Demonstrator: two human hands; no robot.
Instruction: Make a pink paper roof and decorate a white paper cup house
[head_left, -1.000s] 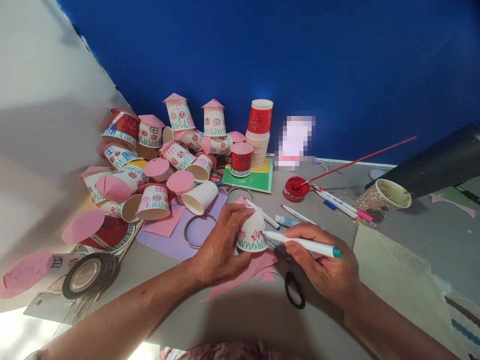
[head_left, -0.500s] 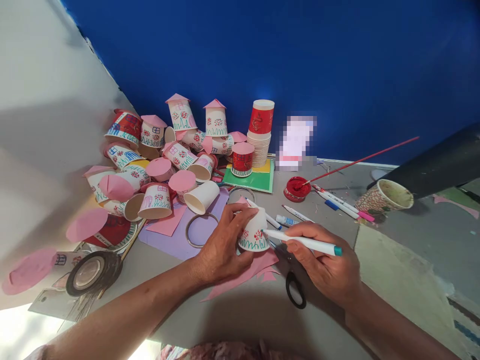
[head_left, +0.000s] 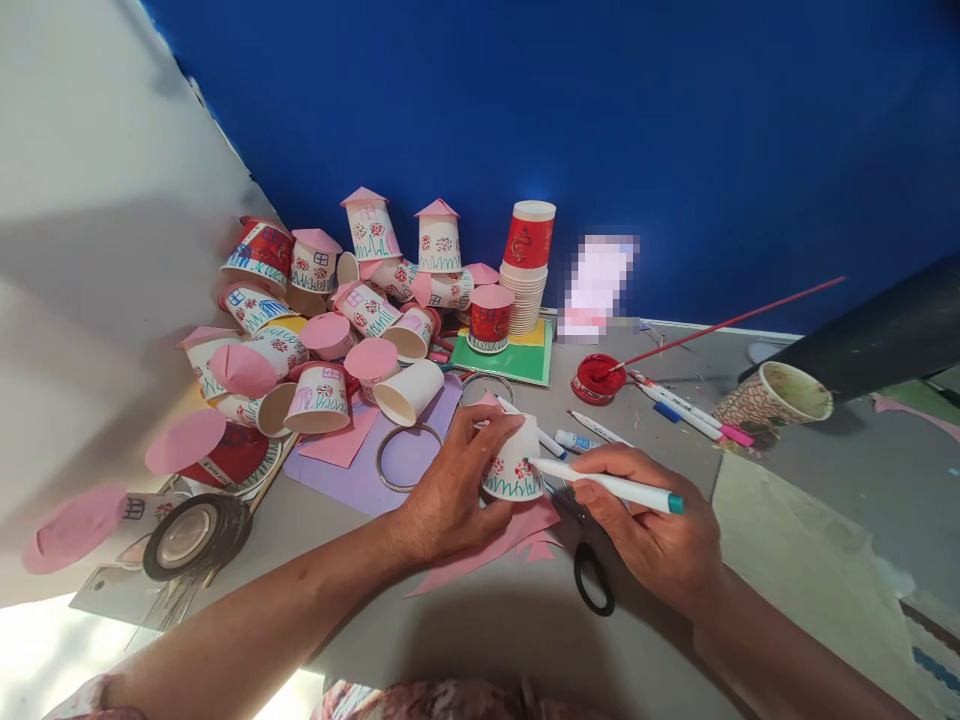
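My left hand [head_left: 454, 485] is closed around a white paper cup [head_left: 515, 460], which stands upside down with its rim toward me. Red flowers and zigzag green grass are drawn on the cup's side. In my right hand [head_left: 656, 520] is a white marker [head_left: 615, 482] with a green end, its tip at the cup beside a red flower. Under the cup lies cut pink paper [head_left: 487, 550]. Black-handled scissors [head_left: 594, 580] lie just below my right hand, their blades partly hidden.
Several decorated cups with pink paper roofs [head_left: 371, 225] are heaped at left. A cup stack [head_left: 529, 290], red paint jar [head_left: 598, 380] with a brush, loose markers [head_left: 686, 408], tape roll [head_left: 199, 535] and patterned cup [head_left: 776, 395] surround the work. A blue wall [head_left: 600, 120] stands behind.
The view has shifted slightly, so the surroundings sit a little farther right. Both hands keep their holds, and the marker tip stays at nearly the same spot on the cup.
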